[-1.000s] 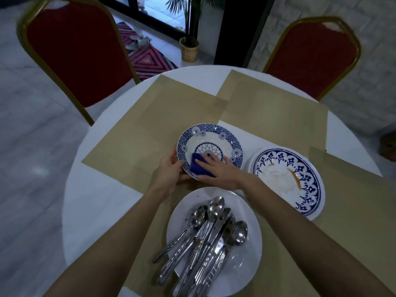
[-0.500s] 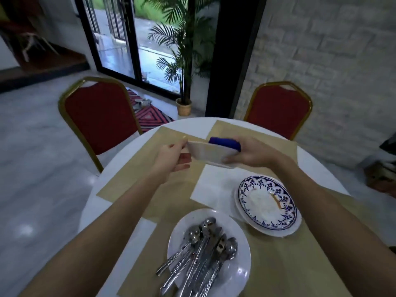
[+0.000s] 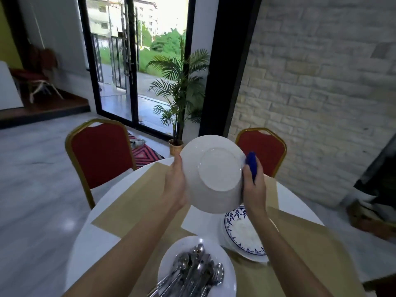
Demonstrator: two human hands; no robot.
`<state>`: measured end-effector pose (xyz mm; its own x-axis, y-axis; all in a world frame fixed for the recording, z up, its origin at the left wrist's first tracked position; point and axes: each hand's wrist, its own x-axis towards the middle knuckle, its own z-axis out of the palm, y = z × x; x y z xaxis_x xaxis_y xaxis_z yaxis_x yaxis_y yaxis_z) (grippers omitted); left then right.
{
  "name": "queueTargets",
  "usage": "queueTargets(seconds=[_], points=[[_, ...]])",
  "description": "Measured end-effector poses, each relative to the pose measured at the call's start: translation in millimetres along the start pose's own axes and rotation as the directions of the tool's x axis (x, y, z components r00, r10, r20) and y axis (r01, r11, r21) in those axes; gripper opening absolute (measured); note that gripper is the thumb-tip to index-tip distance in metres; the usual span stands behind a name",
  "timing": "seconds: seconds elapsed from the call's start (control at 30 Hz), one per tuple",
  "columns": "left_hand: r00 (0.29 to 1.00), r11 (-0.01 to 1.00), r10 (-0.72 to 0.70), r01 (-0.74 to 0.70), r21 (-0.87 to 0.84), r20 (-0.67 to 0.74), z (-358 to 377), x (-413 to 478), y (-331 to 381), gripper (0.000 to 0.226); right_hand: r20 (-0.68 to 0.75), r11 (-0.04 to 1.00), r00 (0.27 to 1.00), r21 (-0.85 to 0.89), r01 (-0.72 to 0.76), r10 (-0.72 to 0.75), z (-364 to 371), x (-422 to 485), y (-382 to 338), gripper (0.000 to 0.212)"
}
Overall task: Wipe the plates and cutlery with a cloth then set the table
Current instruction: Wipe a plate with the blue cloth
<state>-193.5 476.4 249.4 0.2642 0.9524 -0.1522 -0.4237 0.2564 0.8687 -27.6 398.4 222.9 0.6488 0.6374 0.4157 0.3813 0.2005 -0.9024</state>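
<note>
While the raised plate (image 3: 214, 174) hangs in the air with its plain white underside turned to the camera, it sits square between the two hands, well above the worktop (image 3: 92, 232).

The left hand (image 3: 174, 185) grips the left rim: the thumb lies on the underside and the fingers are wrapped round behind, out of sight. The right hand (image 3: 254, 189) is on the opposite rim with the blue cloth (image 3: 251, 165) pinched in its fingers. The cloth stands on edge, touching or just beside the rim; I can't tell which. Most of the right fingers are hidden by the plate too.

Key relation: the underside's foot ring and centre lie just left of the cloth fingers, so the right hand is the nearer one to wipe. My guess is a sweep inward across the back while the left hand steadies the plate. The plate is tilted, top edge away and bottom edge toward the person, so the left grip has to stay firm or the plate could slip.

Below the right wrist, a patterned plate (image 3: 240, 232) lies on a placemat (image 3: 139, 200). Nearer the person, below both forearms, cutlery (image 3: 192, 273) is piled on a white cutlery plate (image 3: 171, 251). No place looks set yet, so the task is probably at an early stage.
</note>
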Motion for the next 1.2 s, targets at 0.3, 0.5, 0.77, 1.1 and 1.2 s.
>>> queueTargets(seconds=[0.3, 0.5, 0.77, 1.1, 1.2], points=[[0.978, 0.982, -0.187, 0.185, 0.026, 0.096, 18, -26, -13, 0.059, 0.394, 0.495, 0.726, -0.542, 0.679, -0.564, 20, -62, 2, 0.043], [0.996, 0.982, -0.078, 0.07, 0.173, 0.043, 12, -39, -19, 0.047, 0.481, 0.698, 0.856, -0.547, 0.462, -0.19, 23, -1, -51, 0.041], [0.999, 0.977, 0.037, -0.033, 0.213, -0.015, 15, -40, -21, 0.053, 0.037, 0.965, 0.965, -0.065, -0.255, 0.258, 0, -11, 1, 0.04], [0.999, 0.989, -0.044, 0.044, 0.139, 0.001, 27, -36, -34, 0.043, 0.241, 0.782, 0.926, -0.497, 0.376, -0.291, -17, -29, 7, 0.047], [0.999, 0.996, -0.039, 0.041, 0.076, -0.034, 29, -32, -34, 0.047, 0.027, 0.978, 0.998, -0.203, 0.053, -0.048, -31, -16, 3, 0.038]])
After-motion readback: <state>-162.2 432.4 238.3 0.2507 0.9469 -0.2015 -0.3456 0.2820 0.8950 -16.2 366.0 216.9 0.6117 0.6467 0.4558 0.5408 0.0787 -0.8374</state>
